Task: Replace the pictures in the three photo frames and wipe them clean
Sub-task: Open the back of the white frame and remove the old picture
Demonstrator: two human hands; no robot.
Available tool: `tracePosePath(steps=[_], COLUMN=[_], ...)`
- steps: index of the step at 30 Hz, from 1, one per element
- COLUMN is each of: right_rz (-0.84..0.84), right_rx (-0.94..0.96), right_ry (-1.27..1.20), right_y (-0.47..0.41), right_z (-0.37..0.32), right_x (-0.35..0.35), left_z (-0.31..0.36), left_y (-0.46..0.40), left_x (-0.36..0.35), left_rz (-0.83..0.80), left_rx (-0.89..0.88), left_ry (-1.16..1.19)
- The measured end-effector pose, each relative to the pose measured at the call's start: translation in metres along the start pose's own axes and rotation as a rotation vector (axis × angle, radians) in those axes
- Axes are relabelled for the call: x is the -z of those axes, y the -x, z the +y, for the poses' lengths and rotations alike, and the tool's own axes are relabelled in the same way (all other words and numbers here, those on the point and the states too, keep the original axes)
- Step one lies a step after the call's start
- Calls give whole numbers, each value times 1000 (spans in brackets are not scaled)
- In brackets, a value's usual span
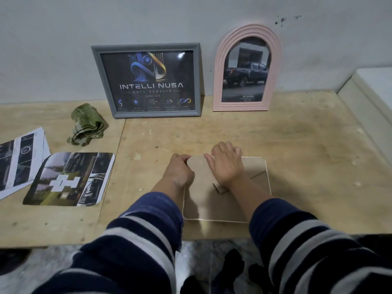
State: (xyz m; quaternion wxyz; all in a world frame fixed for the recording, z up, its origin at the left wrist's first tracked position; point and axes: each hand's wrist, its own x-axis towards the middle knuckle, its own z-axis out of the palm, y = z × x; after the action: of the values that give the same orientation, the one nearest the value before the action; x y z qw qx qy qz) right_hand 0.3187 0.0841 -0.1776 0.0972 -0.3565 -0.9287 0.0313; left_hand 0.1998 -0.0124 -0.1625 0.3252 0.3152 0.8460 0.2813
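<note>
While lying face down near the front edge of the plywood table point(297, 134), third photo frame point(244, 209) shows only its brown backing board point(214, 200), thin white rim peeking out along the sides. Left hand point(180, 172) curled at the top-left corner of that backing, fingertips pinching the edge of the board. Right hand point(228, 164) laid flat on top, fingers spread fairly wide and pressing down, holding nothing. Small dark slot or tab visible just under the right wrist, can't tell exactly what it is. Both arms in navy sleeves with grey stripes point(148, 236).

Further back, leaning upright against the grey wall point(63, 49): grey rectangular frame point(146, 81) with a dark "INTELLI NUSA" print inside, and just beside it on the right a pink arched frame point(247, 68) with a pickup truck picture.

Off to the left, crumpled green cloth point(88, 125) sitting near the grey frame's corner, not touching it. Closer in on the left, loose print with rounded corners point(70, 179) lying flat, and a stack of more printed sheets point(19, 160) partly cut off by the picture edge, overlapping slightly.
</note>
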Motion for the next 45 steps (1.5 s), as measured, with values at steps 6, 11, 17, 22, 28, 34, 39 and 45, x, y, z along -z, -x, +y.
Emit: tracePosePath(steps=[6,11,17,22,28,34,39,45], right_rz=[29,-7,-54,-72,4,86,84,124], right_rx=[15,61,65,86,-10,-23,3,30], right_ry=[-10,-33,-103,-57,100,113,68,69], right_y=[-1,-2,-2,-4,-4,8,6,5], right_z=[-2,0,5,11,24,36,34,34], right_x=[6,11,9,8,18,13,9,10], left_z=[-1,4,3,-4,-8,-3,-4,-1], left_y=[-1,3,1,4,4,8,5,4], left_x=[2,5,10,9,2,1,3,4], left_rz=[-22,-63,-112,-100,-45,-35,-68,-101], left_rx=[21,72,89,26,7,9,36,73], left_ry=[107,151,107,177,144,135,140,160])
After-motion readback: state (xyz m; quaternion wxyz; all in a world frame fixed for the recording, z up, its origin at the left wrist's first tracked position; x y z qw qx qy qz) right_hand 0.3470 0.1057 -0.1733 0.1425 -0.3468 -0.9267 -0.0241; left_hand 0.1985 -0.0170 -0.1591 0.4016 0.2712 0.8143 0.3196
